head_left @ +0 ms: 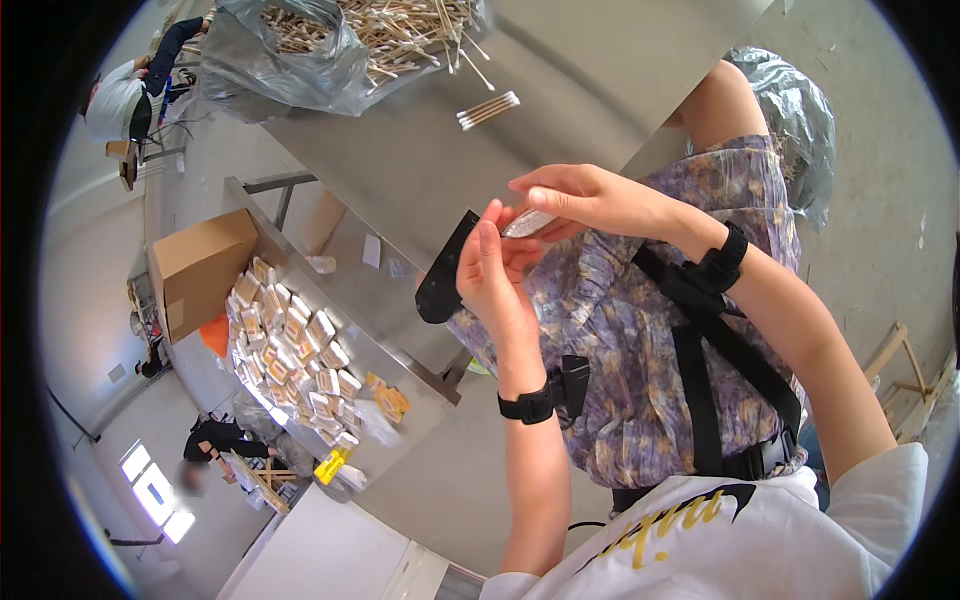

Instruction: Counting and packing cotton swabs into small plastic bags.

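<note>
Above my lap, my left hand (pixel 495 275) and my right hand (pixel 580 200) come together around a small whitish, shiny packet (pixel 527 223). The curled fingers of my left hand are at its left end. My right hand covers its other end, with the thumb above it and part of the packet hidden. Just left of my left hand is a flat black piece (pixel 447 268). A small row of cotton swabs (pixel 488 110) lies on the metal table (pixel 560 70) beyond my hands.
A grey plastic bag (pixel 290 75) heaped with loose swabs sits at the table's far end. On a lower table to the left are many small packs (pixel 290 340) and a cardboard box (pixel 205 270). Another clear bag (pixel 795 120) stands at right. Other people are farther off.
</note>
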The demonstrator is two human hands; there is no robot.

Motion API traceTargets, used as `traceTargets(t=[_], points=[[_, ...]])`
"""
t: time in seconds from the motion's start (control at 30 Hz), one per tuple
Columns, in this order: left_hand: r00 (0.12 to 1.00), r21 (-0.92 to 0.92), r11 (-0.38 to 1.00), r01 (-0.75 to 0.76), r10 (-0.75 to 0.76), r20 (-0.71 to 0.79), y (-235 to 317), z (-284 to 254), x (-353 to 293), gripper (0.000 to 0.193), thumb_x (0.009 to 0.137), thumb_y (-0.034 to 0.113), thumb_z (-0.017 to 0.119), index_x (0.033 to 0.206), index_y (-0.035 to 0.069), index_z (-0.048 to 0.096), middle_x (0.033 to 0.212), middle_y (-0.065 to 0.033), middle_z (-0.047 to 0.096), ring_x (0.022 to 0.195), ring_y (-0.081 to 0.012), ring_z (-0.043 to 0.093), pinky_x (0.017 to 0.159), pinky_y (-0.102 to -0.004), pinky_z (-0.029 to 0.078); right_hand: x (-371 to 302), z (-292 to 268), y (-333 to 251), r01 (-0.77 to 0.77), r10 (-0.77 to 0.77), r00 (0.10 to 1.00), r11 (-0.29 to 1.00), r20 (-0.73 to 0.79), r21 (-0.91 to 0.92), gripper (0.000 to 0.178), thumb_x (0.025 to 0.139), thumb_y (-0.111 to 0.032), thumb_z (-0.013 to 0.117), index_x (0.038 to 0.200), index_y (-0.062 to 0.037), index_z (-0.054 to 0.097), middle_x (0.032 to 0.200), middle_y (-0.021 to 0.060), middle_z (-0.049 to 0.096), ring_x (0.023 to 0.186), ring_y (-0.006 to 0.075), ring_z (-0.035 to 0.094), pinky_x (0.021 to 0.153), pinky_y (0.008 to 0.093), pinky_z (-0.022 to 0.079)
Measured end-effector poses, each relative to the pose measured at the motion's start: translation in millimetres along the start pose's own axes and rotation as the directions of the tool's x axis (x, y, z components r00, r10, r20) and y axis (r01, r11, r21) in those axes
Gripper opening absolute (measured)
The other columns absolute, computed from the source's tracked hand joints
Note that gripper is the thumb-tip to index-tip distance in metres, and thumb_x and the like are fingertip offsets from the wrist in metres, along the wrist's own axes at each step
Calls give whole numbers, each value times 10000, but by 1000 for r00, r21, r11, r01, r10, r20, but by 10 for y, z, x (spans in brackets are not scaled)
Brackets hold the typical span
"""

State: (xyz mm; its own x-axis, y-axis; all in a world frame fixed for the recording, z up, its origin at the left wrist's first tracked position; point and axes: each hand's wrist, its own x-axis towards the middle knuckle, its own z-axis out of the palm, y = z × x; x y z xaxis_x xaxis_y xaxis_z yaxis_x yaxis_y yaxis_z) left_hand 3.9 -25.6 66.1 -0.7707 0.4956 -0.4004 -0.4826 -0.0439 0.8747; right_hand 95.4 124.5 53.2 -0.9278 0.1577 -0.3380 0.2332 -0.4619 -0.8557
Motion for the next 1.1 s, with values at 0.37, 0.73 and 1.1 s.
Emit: traceTargets(t=[0.37,0.73,1.1], points=[[994,523,845,-112,89,70,171,-90,-134,226,954,197,714,1077,14,757,803,8,665,637,-56,526,585,-204,419,-125,105,-4,7,-5,1000,993,19,-116,658,1052,-470,469,1473,32,407,1319,166,628,1202,244,617,1013,360,504],[994,460,887,32,-76,77,222,-70,-122,295,943,207,719,1131,-18,695,858,-36,698,656,-66,607,546,-205,495,-170,103,52,288,-293,955,857,55,-428,746,995,-553,508,1468,14,400,1314,228,624,1219,342,618,1004,406,498],[995,401,914,62,-89,48,197,-62,-151,290,937,140,689,1164,-21,610,861,-44,693,623,-59,584,508,-207,471,-200,169,52,343,-374,926,782,49,-521,836,948,-656,487,1467,-6,401,1340,195,612,1219,373,606,1008,436,495]])
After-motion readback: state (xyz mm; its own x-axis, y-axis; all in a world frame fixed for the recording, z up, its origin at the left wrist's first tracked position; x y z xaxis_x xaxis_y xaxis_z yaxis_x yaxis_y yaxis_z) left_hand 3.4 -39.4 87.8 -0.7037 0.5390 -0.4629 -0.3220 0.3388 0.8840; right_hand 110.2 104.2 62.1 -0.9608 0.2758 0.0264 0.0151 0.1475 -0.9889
